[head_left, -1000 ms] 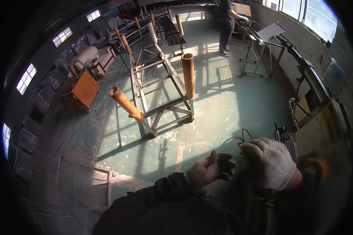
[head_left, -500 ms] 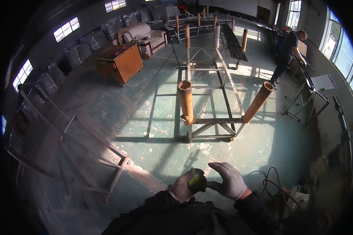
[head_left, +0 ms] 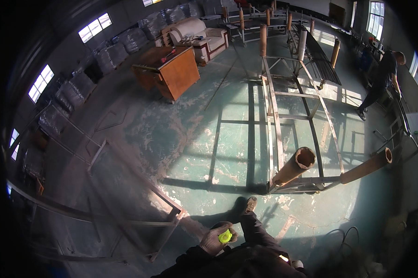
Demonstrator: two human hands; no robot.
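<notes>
Left hand (head_left: 214, 239) curled tight round a small yellow-green tape measure (head_left: 225, 236), its round face turned up toward the camera. Right hand's out of sight. Too compact to show any long axis.

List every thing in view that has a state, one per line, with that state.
Left hand: closed around a small yellow-green round object.
Right hand: out of view.
Long steel frame: lying flat on the green floor.
Two rusty brown pipes at the frame's near end: tilted, open ends up.
Wooden desk: standing upright on the floor.
Person in dark clothes: standing, bent forward at the right wall.
</notes>
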